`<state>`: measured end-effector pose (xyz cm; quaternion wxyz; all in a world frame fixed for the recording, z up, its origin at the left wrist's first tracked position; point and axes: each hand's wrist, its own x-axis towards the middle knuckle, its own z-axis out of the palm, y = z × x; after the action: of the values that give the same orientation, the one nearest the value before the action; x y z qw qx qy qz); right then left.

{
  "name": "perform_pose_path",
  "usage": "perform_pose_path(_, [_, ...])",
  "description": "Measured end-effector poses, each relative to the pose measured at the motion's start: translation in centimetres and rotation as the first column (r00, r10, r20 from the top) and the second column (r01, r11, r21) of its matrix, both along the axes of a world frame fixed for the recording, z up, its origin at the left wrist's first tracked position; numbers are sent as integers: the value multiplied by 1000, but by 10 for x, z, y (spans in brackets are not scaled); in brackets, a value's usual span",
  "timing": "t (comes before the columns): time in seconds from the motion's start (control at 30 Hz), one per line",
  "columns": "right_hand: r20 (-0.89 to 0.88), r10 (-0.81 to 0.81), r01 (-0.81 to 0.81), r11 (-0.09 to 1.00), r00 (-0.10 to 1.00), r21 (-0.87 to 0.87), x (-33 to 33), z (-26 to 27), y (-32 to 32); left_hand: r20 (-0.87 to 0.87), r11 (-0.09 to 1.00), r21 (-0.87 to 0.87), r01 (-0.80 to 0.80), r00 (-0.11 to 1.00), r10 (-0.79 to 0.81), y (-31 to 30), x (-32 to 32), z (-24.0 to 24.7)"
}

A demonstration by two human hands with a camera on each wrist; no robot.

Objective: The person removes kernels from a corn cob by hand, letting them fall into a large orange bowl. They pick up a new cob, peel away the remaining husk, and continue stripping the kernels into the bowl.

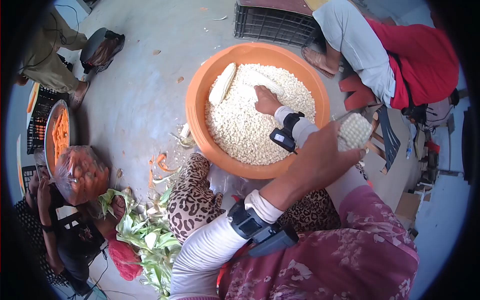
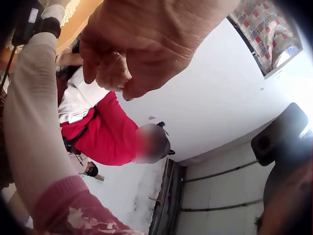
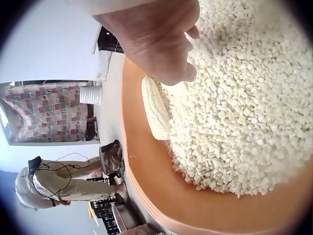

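Observation:
In the head view my left hand (image 1: 320,162) grips a pale corn cob (image 1: 355,132), raised beyond the basin's right side. The left wrist view shows the same hand (image 2: 142,44) with bent fingers around the partly hidden cob (image 2: 113,73). My right hand (image 1: 267,101) reaches down into the orange basin (image 1: 197,112), its fingers at the near side of a cob (image 1: 269,83) lying on loose kernels (image 1: 240,130). Another cob (image 1: 222,84) leans by the rim. From the right wrist, the hand (image 3: 159,44) hides the nearer cob; the rim-side cob (image 3: 156,110) shows.
Husks (image 1: 150,245) lie on the floor at lower left, near a bag of carrots (image 1: 82,175) and a metal bowl (image 1: 51,145). A black crate (image 1: 272,25) stands behind the basin. People sit or stand at both sides, one in red (image 1: 420,60).

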<state>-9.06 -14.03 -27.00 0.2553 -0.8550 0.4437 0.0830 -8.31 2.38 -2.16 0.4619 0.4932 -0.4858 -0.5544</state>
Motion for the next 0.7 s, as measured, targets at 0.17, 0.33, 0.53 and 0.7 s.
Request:
perform_pose_path(0.17, [-174,2,-7,1000,985,-24,20,-8,-9,-19,997,34,68,998,-68,-3,0,6])
perform_pose_path(0.33, [-357,-30,67,993,934,94,24,9,-29,-56,1000,-1,-1,998,1,-3,0,8])
perform_pose_path(0.53, [-264,7,21,995,964,102,12,-12,-26,-40,999,-31,-28,999,26,-2,-6,4])
perform_pose_path(0.7, [-193,0,22,993,981,113,5,5,-19,1,1000,-12,15,1000,-15,-1,-10,4])
